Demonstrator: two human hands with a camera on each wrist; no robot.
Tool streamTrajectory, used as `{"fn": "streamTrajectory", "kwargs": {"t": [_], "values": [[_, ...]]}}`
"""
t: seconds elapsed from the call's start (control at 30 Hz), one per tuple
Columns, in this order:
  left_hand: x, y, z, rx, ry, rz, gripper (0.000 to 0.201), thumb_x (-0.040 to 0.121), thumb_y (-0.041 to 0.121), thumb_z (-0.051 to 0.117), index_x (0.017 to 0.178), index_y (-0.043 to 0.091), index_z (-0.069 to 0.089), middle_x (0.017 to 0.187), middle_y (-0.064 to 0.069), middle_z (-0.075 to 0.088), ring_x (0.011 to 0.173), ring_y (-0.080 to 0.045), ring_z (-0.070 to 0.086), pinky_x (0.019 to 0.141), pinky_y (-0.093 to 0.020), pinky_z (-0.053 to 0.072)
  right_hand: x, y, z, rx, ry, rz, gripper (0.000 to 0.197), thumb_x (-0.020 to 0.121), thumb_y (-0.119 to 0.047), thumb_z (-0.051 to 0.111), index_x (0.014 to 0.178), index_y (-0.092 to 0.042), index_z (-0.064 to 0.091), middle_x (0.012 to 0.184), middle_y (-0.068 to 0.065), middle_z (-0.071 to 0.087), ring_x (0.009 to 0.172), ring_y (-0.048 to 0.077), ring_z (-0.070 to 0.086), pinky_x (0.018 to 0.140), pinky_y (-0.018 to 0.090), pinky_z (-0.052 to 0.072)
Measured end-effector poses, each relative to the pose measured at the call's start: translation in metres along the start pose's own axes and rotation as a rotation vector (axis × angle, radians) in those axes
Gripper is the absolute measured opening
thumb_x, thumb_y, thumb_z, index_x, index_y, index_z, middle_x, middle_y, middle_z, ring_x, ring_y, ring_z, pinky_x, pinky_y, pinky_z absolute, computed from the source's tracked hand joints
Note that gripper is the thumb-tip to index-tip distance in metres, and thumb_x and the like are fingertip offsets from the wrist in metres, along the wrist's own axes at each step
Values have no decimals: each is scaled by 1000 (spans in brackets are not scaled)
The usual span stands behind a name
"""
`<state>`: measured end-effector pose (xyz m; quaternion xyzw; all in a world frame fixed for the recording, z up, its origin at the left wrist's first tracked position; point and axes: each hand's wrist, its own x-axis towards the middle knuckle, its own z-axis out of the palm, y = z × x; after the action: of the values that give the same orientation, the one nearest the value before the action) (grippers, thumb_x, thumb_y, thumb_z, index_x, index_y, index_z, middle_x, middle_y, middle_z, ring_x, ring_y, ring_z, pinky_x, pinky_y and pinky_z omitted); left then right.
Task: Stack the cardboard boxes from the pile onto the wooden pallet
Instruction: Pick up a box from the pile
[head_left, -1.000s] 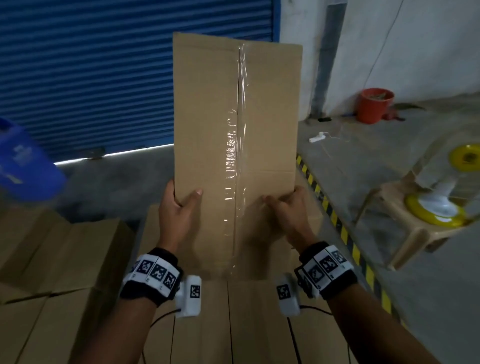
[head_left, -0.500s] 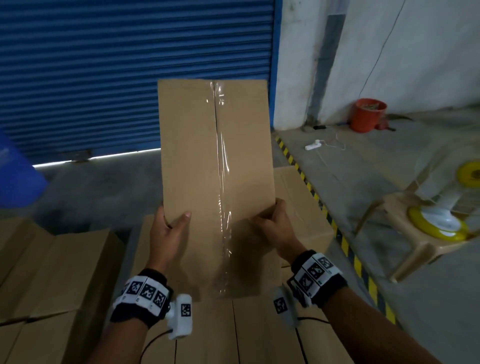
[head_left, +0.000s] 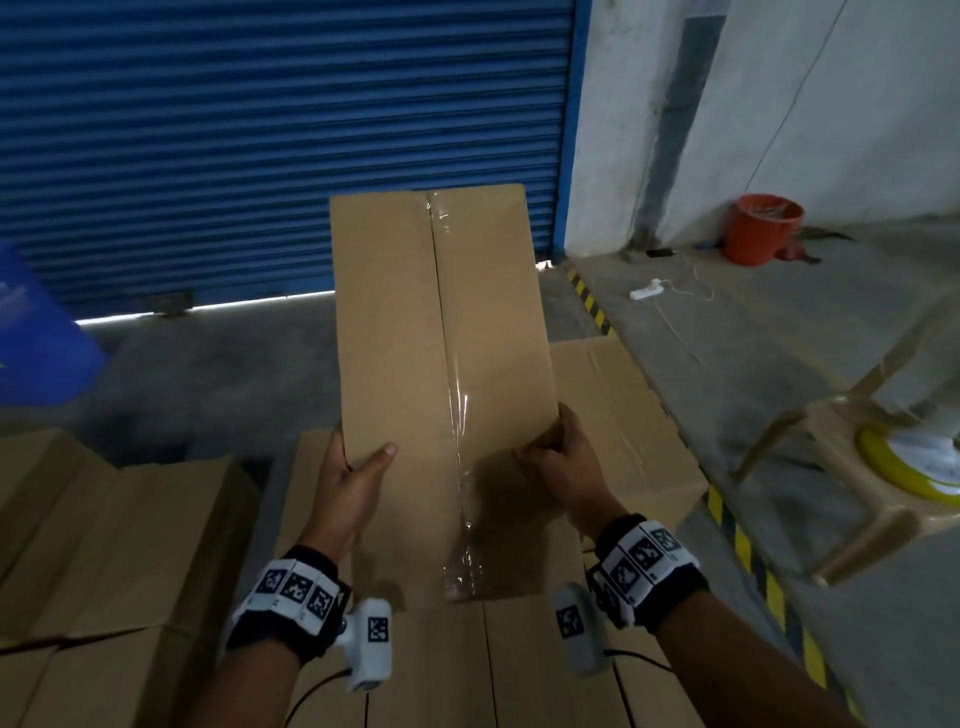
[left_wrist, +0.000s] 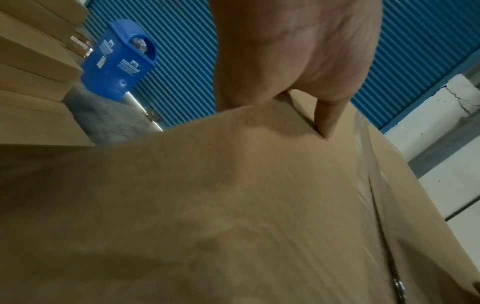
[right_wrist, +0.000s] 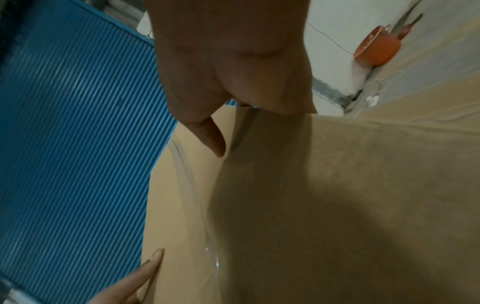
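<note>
Left hand (head_left: 349, 480): raised ahead, thumb (head_left: 378, 456) laid flat on the near face of the box (head_left: 441, 332), fingers behind its left edge. Right hand (head_left: 569, 470): raised at like height, thumb on the near face, fingers wrapped round the right lower corner. Both forearms reach forward; banded wrists carry cameras beneath.
</note>
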<state>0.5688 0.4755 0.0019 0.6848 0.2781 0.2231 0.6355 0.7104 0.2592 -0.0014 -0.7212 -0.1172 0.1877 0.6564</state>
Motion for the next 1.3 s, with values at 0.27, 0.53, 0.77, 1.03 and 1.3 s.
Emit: {"fn": "streamTrajectory", "kwargs": {"t": [0.27,0.53,0.77,1.03,1.3], "values": [[5,-14,42,31,-86,-123,46,93,9,67,135,25,53,121,4,70,103,-4,68,81,-21,53,37,31,-53,83,-100,66,55,81,-8,70,128,-28,52,116,1,66,108,23,62,98,53,51],[36,-46,58,59,-139,-119,52,94,20,68,141,32,51,129,7,68,122,-14,62,104,-41,48,68,58,-63,68,-144,46,72,84,-15,75,144,-37,42,123,-3,65,112,17,63,87,30,55],[117,-140,60,62,-202,-103,53,94,17,69,143,31,50,129,11,68,121,-9,62,105,-33,47,144,124,-27,-240,34,159,67,86,-23,76,141,-17,39,127,8,59,114,26,57,97,40,49],[168,-254,82,69,-279,-126,62,91,24,72,147,34,46,129,14,67,119,-7,63,100,-31,51,217,236,-30,-602,44,149,55,65,-69,69,97,-24,62,102,7,65,87,24,64,79,42,58],[192,-320,124,101,-237,-188,84,96,17,67,160,34,15,150,15,40,127,-3,45,92,-17,42,247,253,-49,-897,-95,-8,34,93,-30,65,122,-13,62,123,11,62,112,29,58,91,33,47]]}}
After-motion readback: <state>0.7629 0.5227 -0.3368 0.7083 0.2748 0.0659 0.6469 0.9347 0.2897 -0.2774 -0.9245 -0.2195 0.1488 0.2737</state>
